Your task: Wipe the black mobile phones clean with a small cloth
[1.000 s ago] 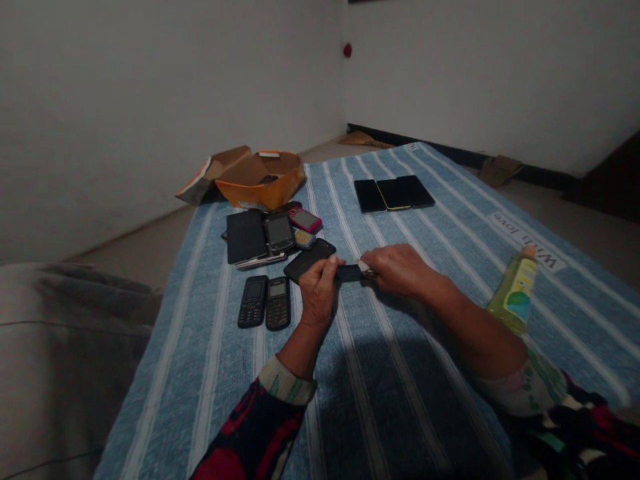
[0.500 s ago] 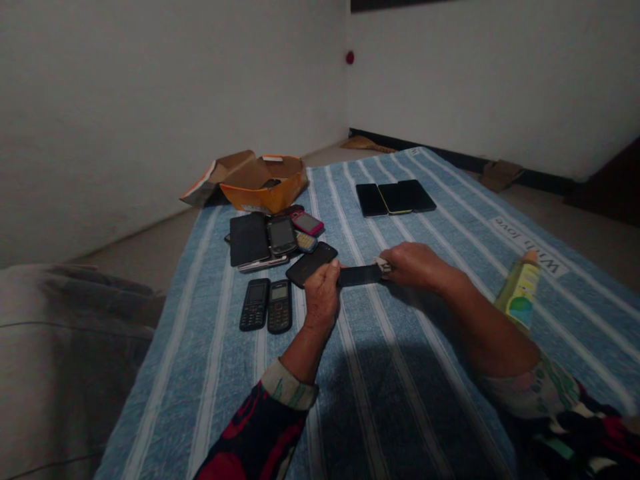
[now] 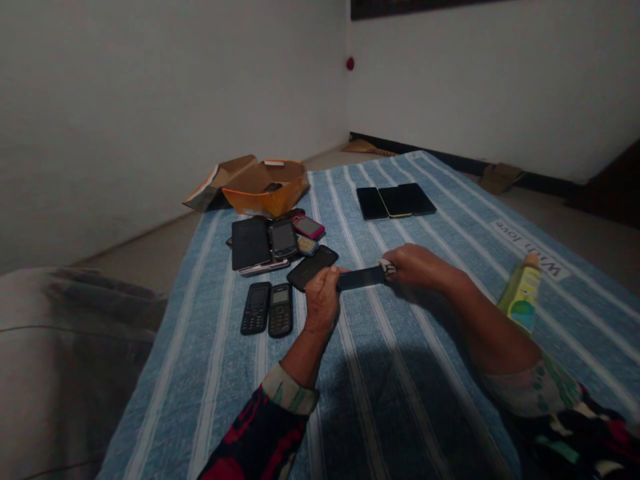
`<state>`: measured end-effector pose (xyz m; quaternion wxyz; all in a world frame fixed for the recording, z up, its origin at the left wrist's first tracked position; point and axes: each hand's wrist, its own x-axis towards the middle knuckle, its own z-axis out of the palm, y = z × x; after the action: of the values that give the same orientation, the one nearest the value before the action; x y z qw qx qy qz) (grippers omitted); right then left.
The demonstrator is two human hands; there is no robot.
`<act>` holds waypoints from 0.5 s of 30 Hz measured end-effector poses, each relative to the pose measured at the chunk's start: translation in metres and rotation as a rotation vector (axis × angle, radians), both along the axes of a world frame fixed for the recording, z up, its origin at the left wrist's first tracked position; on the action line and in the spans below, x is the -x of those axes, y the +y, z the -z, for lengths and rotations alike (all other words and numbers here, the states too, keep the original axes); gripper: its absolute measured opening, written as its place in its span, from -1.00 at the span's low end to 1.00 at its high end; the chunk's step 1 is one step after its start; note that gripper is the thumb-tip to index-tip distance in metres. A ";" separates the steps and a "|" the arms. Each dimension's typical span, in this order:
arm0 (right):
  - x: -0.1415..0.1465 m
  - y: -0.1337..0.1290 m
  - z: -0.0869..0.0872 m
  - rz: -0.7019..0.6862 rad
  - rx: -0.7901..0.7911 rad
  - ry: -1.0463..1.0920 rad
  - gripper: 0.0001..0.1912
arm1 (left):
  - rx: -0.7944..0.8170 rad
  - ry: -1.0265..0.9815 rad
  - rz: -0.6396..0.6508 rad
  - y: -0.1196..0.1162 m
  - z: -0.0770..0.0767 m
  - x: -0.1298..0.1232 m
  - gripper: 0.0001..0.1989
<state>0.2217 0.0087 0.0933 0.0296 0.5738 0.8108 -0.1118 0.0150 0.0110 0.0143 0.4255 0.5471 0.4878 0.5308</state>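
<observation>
A dark phone (image 3: 361, 278) is held level between both hands above the striped blue cloth. Its left end is gripped by my left hand (image 3: 323, 297), thumb on top. My right hand (image 3: 413, 263) is closed around a small crumpled pale cloth (image 3: 387, 268), which touches the phone's right end. Just behind my left hand lies a black smartphone (image 3: 313, 267). Two keypad phones, one (image 3: 256, 308) beside the other (image 3: 281, 310), lie left of my left wrist. Farther back is a pile with a black flat device (image 3: 250, 243), a grey phone (image 3: 283, 239) and a pink phone (image 3: 308, 226).
An open orange box (image 3: 267, 200) stands at the back left of the cloth (image 3: 200, 373). Three dark smartphones (image 3: 397, 201) lie side by side at the back. On the right, a yellow-green tube (image 3: 523, 293) lies beyond my right forearm.
The whole view has shifted slightly, with things a little lower in the picture. Both hands keep their hold, and the pale cloth sits slightly differently at the phone's right end.
</observation>
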 end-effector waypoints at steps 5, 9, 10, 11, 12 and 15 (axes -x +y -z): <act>-0.003 0.006 0.008 0.036 -0.072 0.159 -0.87 | 0.001 -0.013 -0.003 0.002 0.003 0.000 -0.66; -0.003 0.007 0.010 0.055 -0.051 0.179 -0.88 | -0.027 0.008 0.018 0.001 0.003 -0.001 -0.66; -0.003 0.007 0.009 0.067 -0.047 0.154 -0.88 | -0.034 0.010 0.023 0.000 0.002 -0.001 -0.65; -0.003 0.006 0.009 0.081 -0.047 0.122 -0.88 | -0.036 0.009 0.027 0.000 0.002 -0.001 -0.65; -0.003 0.005 0.007 0.092 -0.054 0.092 -0.87 | -0.035 0.005 0.031 0.000 0.001 -0.001 -0.64; 0.000 0.000 0.002 0.095 -0.128 0.058 -0.79 | -0.020 -0.014 0.045 0.000 0.001 -0.001 -0.63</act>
<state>0.2218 0.0084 0.0912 -0.0360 0.6089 0.7886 -0.0776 0.0162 0.0109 0.0135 0.4351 0.5585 0.4671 0.5297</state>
